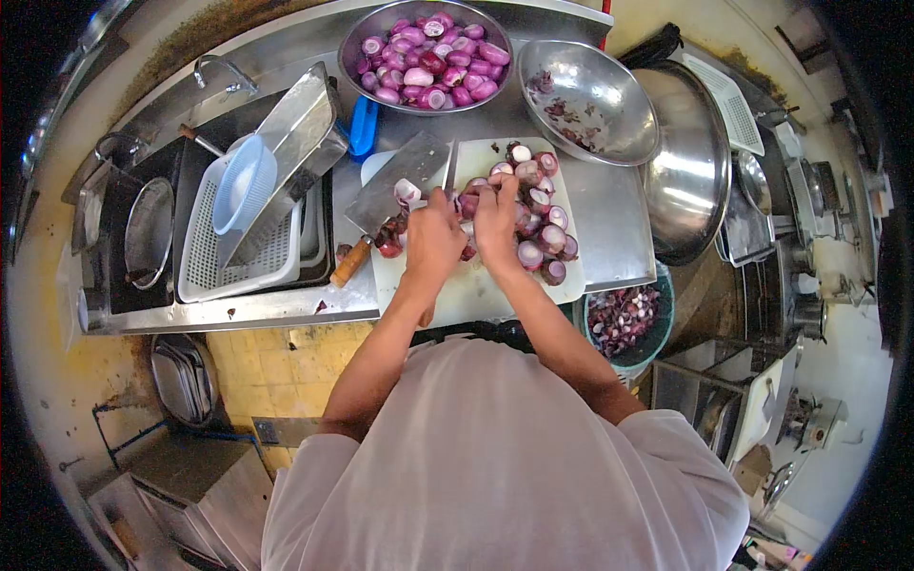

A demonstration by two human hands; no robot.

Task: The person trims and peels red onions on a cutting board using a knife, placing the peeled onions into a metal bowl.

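On a white cutting board [419, 296] lie several red onions [553, 238], some with cut ends, in a heap to the right. My left hand [435, 235] is closed around a knife, whose narrow blade [451, 169] points up past the fingers. Close beside it, my right hand [496, 221] has its fingers curled on a red onion among the heap. A wide cleaver [400, 183] with a wooden handle [351, 262] lies at the board's left, with an onion piece [407, 191] on its blade.
A steel bowl [349, 59] of peeled onions stands behind the board. Another bowl [624, 100] holds skins. Left are a blue-handled item [363, 127], a white basket [195, 253] and sinks. A bin [657, 341] of scraps stands below the counter's right edge.
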